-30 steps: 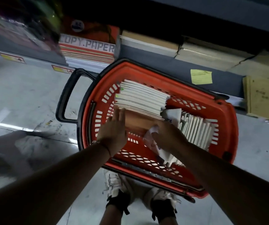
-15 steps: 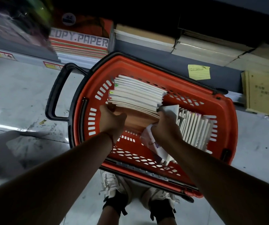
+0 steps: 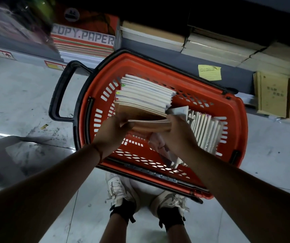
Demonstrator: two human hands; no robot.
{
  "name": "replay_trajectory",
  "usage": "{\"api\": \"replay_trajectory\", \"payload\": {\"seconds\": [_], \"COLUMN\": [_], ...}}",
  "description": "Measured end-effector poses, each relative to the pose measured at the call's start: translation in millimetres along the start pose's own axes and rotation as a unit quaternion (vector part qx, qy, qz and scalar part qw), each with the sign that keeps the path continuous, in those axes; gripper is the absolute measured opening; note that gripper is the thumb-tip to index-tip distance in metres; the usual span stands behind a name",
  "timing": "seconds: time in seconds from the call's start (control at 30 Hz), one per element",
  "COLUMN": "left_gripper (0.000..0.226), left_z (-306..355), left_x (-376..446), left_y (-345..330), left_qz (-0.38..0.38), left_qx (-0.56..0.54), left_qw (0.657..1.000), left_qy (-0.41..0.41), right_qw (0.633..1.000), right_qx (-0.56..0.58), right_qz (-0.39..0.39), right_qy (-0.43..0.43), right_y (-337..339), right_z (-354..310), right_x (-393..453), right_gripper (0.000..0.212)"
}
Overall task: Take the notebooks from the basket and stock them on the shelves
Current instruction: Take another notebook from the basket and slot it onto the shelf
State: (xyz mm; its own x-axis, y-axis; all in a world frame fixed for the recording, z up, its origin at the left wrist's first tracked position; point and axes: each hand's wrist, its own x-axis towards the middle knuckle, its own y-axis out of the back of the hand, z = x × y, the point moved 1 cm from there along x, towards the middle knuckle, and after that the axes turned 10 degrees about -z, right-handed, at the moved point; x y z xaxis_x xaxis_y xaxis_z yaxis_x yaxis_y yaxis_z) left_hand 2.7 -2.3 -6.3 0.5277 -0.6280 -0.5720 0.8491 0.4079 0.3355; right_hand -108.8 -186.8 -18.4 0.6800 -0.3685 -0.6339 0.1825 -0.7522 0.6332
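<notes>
head view: over the red basket (image 3: 209, 95), the left hand (image 3: 112, 135) and right hand (image 3: 177, 137) clamp their fingers on opposite ends of a brown-covered notebook bundle (image 3: 147, 124). uneven grip could fan it loose. more notebooks (image 3: 146, 93) fill the basket's far-left corner, another row (image 3: 205, 130) its right end.

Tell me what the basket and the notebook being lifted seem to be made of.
Basket: likely moulded plastic, glossy red, with slotted walls and a black rim. Notebook, gripped by left hand and right hand: apparently matte brown kraft card over paper pages.
</notes>
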Motion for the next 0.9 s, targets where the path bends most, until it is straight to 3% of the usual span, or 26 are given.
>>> {"api": "replay_trajectory", "payload": {"seconds": [0.13, 0.23, 0.3, 0.47, 0.53, 0.7, 0.9], "left_gripper": [0.010, 0.018, 0.018, 0.023, 0.025, 0.027, 0.031], "left_z": [31.5, 67.4, 91.8, 166.9, 196.7, 236.4, 273.6], "left_x": [-35.2, -58.3, -69.3, -98.0, -115.7, -176.1, -242.4], "left_y": [18.3, 43.2, 56.5, 82.2, 88.5, 85.4, 73.4], "left_qz": [0.011, 0.019, 0.054, 0.097, 0.070, -0.131, -0.149], "left_qx": [-0.092, -0.175, -0.213, -0.252, -0.254, -0.296, -0.290], "left_qw": [0.995, 0.983, 0.974, 0.961, 0.964, 0.945, 0.940], "left_qy": [-0.025, -0.054, -0.048, -0.057, -0.045, 0.043, 0.097], "right_qw": [0.999, 0.991, 0.972, 0.898, 0.872, 0.831, 0.787], "right_qx": [-0.002, 0.130, 0.231, 0.439, 0.489, 0.555, 0.615], "right_qz": [0.029, -0.028, -0.031, 0.010, 0.013, 0.030, 0.055], "right_qy": [0.032, 0.030, 0.036, 0.030, 0.019, -0.018, 0.000], "right_y": [36.3, 74.8, 102.1, 169.8, 197.5, 259.0, 324.0], "right_z": [-14.1, -36.6, -53.5, -93.1, -106.1, -120.9, -136.7], "right_x": [-21.3, -52.2, -76.5, -140.1, -162.4, -209.0, -267.4], "right_gripper": [0.033, 0.027, 0.014, 0.016, 0.015, 0.016, 0.016]}}
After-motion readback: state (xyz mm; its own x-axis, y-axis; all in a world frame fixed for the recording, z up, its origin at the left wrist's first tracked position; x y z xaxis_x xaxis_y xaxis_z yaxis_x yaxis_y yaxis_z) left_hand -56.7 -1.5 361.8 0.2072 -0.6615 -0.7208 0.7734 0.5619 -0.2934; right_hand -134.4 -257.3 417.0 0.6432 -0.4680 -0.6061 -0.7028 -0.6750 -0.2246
